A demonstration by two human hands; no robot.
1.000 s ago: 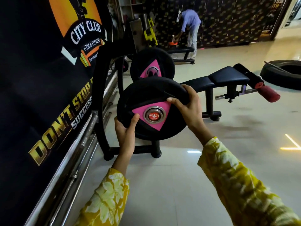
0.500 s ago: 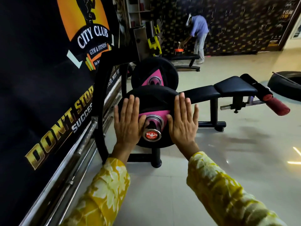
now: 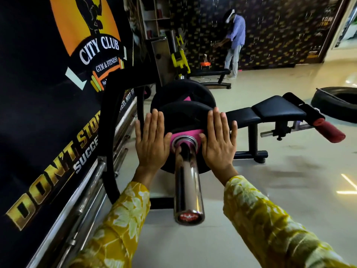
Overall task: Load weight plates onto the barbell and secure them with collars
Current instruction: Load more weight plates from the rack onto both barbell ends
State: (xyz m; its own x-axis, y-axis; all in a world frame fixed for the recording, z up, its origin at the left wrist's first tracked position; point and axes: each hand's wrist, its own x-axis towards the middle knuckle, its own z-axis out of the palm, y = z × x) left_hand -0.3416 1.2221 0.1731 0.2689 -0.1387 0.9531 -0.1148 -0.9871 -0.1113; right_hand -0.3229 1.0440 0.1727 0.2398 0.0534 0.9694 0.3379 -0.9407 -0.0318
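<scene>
**While both palms press flat, a plate sits on the barbell sleeve**

Where the chrome barbell sleeve (image 3: 186, 182) runs away from the camera, a black weight plate (image 3: 185, 117) with a pink insert (image 3: 183, 132) is threaded on its far part. The left hand (image 3: 152, 144) lies spread against the plate's face just left of the sleeve. The right hand (image 3: 218, 144) lies the same way just right of it, fingers straight and close together, thumbs toward the sleeve. Behind this plate, farther from the sleeve's near end, stands a second, larger black plate (image 3: 181, 89). No collar shows on the sleeve.

Far beyond the sleeve, a shelf unit (image 3: 152, 18) holds a few items too small to name.

Left of the sleeve hangs a black banner (image 3: 58, 93) reading "CITY CLUB", "GYM & FITNESS" and "DON'T STO…", with "SUCCE…" cut off below. The sleeve's red end cap (image 3: 189, 217) bears a white mark too blurred to read.

Right of the sleeve stands a black padded bench (image 3: 270, 109), with a tyre (image 3: 332, 101) beyond it. A person (image 3: 235, 35) bends over far behind.
</scene>
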